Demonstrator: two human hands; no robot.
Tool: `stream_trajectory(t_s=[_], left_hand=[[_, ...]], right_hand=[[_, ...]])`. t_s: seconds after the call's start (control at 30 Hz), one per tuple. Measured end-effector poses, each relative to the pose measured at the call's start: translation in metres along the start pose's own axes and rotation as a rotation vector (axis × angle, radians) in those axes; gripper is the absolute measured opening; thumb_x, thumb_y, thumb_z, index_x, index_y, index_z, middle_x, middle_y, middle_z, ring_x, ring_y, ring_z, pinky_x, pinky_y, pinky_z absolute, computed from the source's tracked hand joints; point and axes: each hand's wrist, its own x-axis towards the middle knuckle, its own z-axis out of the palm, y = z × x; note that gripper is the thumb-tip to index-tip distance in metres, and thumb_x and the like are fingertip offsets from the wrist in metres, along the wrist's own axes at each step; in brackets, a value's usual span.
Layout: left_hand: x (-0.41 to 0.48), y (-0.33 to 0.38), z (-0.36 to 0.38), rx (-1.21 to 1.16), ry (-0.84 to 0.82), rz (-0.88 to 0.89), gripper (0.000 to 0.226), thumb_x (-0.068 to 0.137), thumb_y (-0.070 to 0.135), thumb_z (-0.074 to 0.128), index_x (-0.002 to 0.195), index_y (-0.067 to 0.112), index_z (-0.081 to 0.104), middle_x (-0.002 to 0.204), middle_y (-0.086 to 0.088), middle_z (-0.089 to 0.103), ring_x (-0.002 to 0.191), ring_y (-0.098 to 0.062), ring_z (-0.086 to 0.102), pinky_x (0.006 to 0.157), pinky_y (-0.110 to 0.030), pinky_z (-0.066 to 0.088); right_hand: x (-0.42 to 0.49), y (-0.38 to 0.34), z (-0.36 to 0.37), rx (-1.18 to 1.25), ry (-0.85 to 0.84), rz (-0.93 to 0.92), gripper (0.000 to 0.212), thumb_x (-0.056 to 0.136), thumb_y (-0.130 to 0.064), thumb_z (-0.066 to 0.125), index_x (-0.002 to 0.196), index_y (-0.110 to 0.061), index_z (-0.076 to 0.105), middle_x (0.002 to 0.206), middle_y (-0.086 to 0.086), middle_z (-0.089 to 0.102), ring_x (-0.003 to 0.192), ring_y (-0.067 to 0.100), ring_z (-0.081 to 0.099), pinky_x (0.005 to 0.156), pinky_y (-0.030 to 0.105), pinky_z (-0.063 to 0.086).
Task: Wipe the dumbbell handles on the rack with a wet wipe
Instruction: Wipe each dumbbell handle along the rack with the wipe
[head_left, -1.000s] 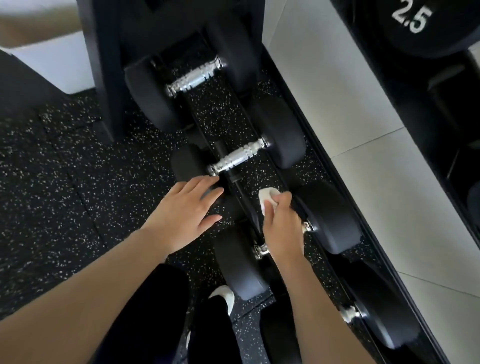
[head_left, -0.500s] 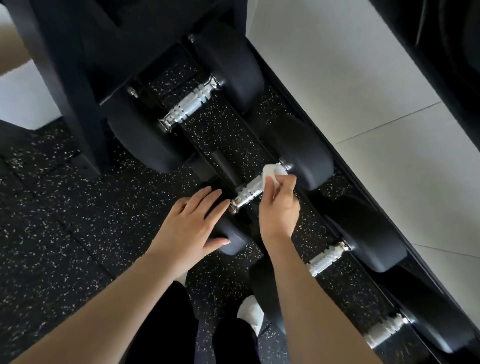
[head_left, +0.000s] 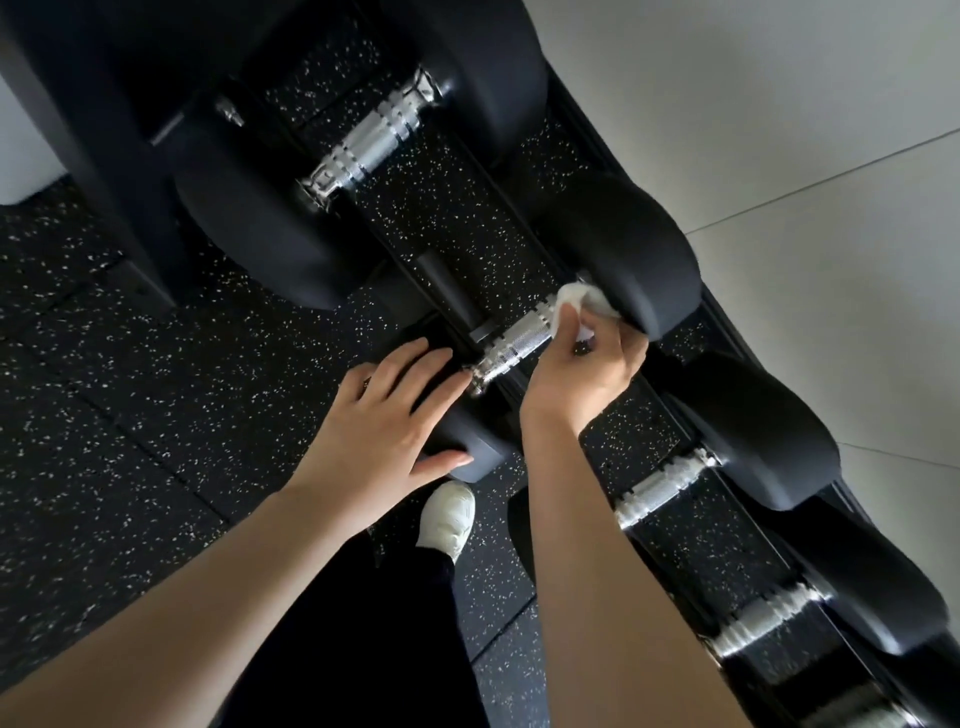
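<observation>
Black dumbbells with knurled chrome handles lie in a diagonal row on the low black rack (head_left: 447, 280). My right hand (head_left: 584, 369) pinches a white wet wipe (head_left: 582, 301) against the far end of the second dumbbell's handle (head_left: 511, 345), next to its far head (head_left: 628, 254). My left hand (head_left: 387, 431) rests flat, fingers spread, on that dumbbell's near head (head_left: 467, 447). The larger dumbbell's handle (head_left: 371, 140) shines further up. Nearer me are two more handles, one (head_left: 662, 486) beside my right forearm and a blurred one (head_left: 766, 618) below it.
A dark rack upright (head_left: 104, 171) stands at the upper left. Speckled black rubber flooring (head_left: 104, 395) covers the left side. Light tiled surface (head_left: 810, 171) runs along the right. My white shoe (head_left: 449, 517) and dark trouser legs are below the hands.
My right hand moved the wipe off the nearer dumbbell up to the second dumbbell's handle, reaching its far end. The left hand stayed on the near head. The view shifted closer.
</observation>
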Motion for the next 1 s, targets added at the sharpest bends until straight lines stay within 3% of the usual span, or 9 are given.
stream_trajectory(t_s=[0.1, 0.2, 0.33, 0.43, 0.73, 1.0], left_hand=[[-0.001, 0.001, 0.000, 0.008, 0.008, -0.008, 0.068, 0.087, 0.061, 0.035, 0.136, 0.015, 0.048, 0.142, -0.009, 0.046, 0.134, -0.028, 0.039, 0.094, -0.046, 0.039], [-0.001, 0.002, 0.001, 0.011, 0.020, -0.014, 0.068, 0.087, 0.061, 0.036, 0.137, 0.016, 0.046, 0.142, -0.009, 0.046, 0.135, -0.028, 0.038, 0.094, -0.047, 0.040], [-0.001, 0.001, 0.003, 0.011, 0.049, -0.011, 0.067, 0.086, 0.060, 0.037, 0.136, 0.017, 0.045, 0.141, -0.008, 0.047, 0.134, -0.028, 0.039, 0.094, -0.047, 0.039], [-0.002, 0.001, 0.005, 0.005, 0.071, -0.014, 0.066, 0.086, 0.060, 0.038, 0.135, 0.017, 0.046, 0.140, -0.008, 0.047, 0.134, -0.027, 0.038, 0.095, -0.047, 0.039], [-0.003, 0.002, 0.007, 0.004, 0.087, -0.023, 0.066, 0.086, 0.058, 0.037, 0.137, 0.017, 0.045, 0.142, -0.007, 0.045, 0.135, -0.027, 0.037, 0.095, -0.045, 0.038], [-0.005, 0.005, 0.007, -0.028, 0.099, -0.045, 0.067, 0.088, 0.058, 0.036, 0.140, 0.017, 0.043, 0.147, -0.007, 0.041, 0.138, -0.025, 0.034, 0.098, -0.044, 0.036]], right_hand=[[0.003, -0.007, -0.002, 0.051, -0.041, 0.065, 0.006, 0.081, -0.009, 0.069, 0.085, -0.004, 0.070, 0.094, -0.003, 0.053, 0.077, 0.011, 0.053, 0.064, 0.008, 0.041], [0.008, -0.014, -0.002, 0.102, -0.021, 0.151, 0.007, 0.078, -0.007, 0.071, 0.079, -0.012, 0.066, 0.087, 0.002, 0.058, 0.066, 0.004, 0.051, 0.062, 0.011, 0.045], [0.012, -0.022, 0.006, 0.158, 0.040, 0.293, 0.004, 0.079, -0.009, 0.072, 0.081, -0.011, 0.069, 0.090, 0.003, 0.061, 0.063, -0.001, 0.050, 0.059, 0.005, 0.045], [0.010, -0.022, 0.005, 0.127, 0.023, 0.273, 0.006, 0.079, -0.010, 0.072, 0.079, -0.014, 0.067, 0.091, 0.004, 0.062, 0.064, -0.001, 0.050, 0.058, 0.006, 0.046], [-0.035, 0.009, -0.022, -0.019, -0.376, 0.033, 0.017, 0.077, -0.010, 0.074, 0.071, -0.020, 0.062, 0.082, 0.000, 0.062, 0.062, -0.004, 0.050, 0.057, 0.004, 0.040], [-0.035, 0.020, -0.031, -0.073, -0.589, 0.130, 0.015, 0.075, -0.012, 0.076, 0.067, -0.015, 0.063, 0.059, -0.010, 0.056, 0.055, 0.001, 0.050, 0.053, 0.006, 0.039]])
